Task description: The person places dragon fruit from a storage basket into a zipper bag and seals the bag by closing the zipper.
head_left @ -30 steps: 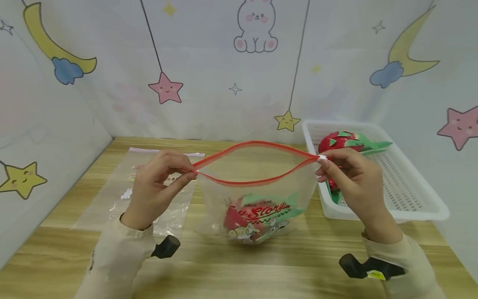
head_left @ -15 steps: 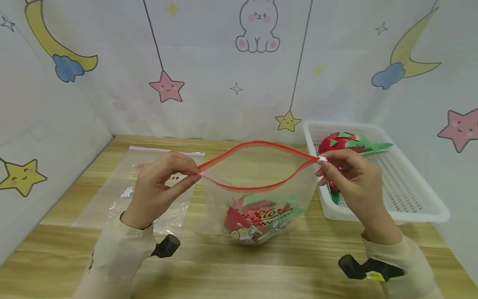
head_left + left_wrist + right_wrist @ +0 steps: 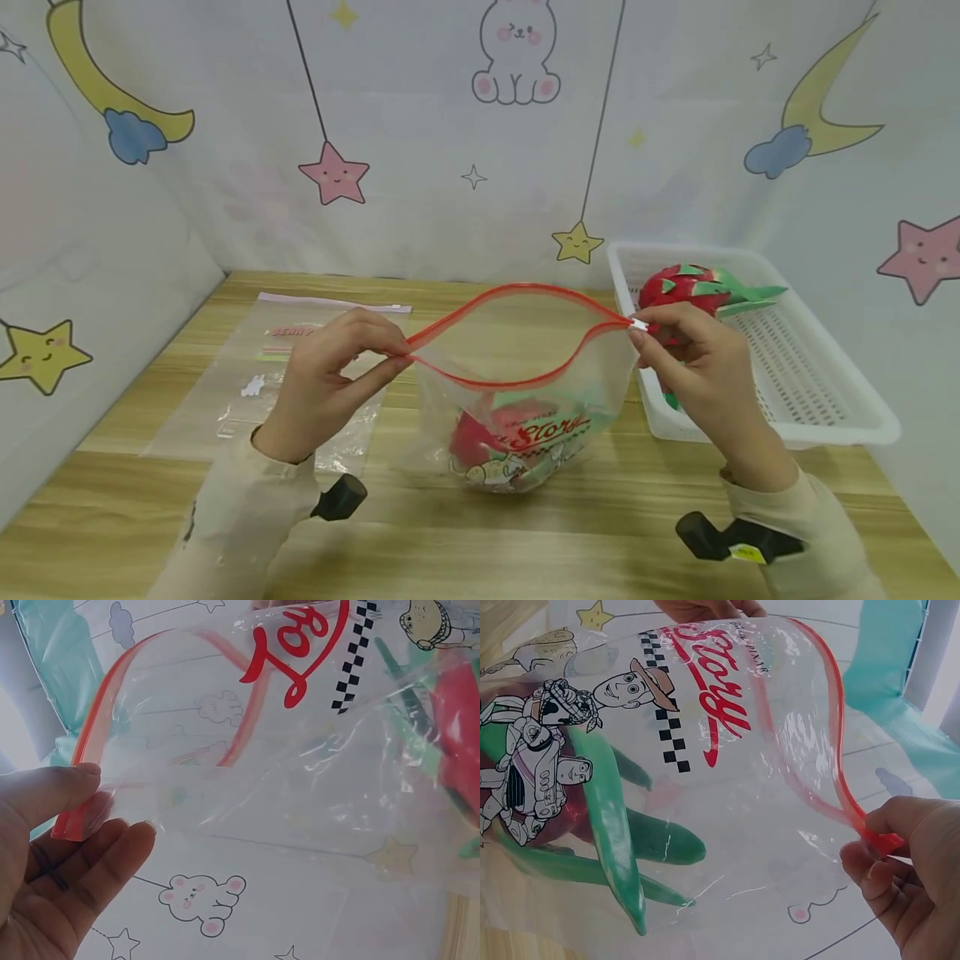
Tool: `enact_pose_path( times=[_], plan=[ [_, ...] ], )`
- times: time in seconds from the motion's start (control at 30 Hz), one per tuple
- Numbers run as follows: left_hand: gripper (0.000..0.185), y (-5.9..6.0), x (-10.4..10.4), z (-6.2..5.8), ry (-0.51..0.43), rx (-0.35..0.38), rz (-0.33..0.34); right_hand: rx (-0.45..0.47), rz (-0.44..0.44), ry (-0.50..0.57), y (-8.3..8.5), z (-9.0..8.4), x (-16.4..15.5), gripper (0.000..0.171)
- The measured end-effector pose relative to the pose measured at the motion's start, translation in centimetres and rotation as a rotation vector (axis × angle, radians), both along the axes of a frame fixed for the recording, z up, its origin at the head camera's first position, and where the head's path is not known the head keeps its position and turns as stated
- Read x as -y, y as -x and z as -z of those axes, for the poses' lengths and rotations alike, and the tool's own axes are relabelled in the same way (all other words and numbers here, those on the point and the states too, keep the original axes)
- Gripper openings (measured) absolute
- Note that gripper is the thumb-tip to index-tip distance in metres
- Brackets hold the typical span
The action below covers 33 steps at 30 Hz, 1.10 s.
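A clear zip bag (image 3: 525, 392) with a red zip and "Story" print stands over the table, its mouth bowed wide. Inside lies a red dragon fruit (image 3: 476, 437), whose green leaf tips (image 3: 664, 836) show through the plastic in the right wrist view. My left hand (image 3: 337, 371) pinches the left end of the red zip between thumb and fingers. At the opposite end, my right hand (image 3: 697, 358) pinches the zip beside its white slider (image 3: 638, 324).
Flat on the table at left lies another clear zip bag (image 3: 240, 383) with a lilac zip, partly behind my left hand. A white plastic basket (image 3: 840, 392) at right holds another dragon fruit (image 3: 682, 287) and more red and green behind my right hand. A printed cloth (image 3: 420, 125) walls the table.
My left hand has moved a little right and my right hand slightly left. The ends of the bag's mouth are closer together, and the mouth gapes wider.
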<state>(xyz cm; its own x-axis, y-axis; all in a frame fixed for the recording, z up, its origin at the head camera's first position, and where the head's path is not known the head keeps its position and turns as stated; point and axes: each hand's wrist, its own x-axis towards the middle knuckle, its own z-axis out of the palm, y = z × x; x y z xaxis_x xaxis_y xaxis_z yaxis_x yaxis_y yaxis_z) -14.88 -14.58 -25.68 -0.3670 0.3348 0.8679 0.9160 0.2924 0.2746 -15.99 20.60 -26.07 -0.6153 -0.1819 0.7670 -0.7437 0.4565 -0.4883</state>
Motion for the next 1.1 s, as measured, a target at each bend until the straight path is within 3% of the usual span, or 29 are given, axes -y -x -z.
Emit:
enact_pose_path(
  times=[0.13,0.8,1.1],
  plan=[
    [0.029,0.1,-0.1,0.1,-0.003,-0.013,-0.010,0.026,0.043,0.000,0.2,0.3,-0.5,0.027],
    [0.023,0.0,-1.7,0.8,-0.055,-0.071,0.046,0.025,0.060,-0.049,0.2,0.8,-1.7,0.023],
    [0.021,0.0,-1.9,0.7,-0.070,-0.061,0.075,0.039,0.153,-0.139,0.4,-0.1,-2.9,0.014]
  ],
)
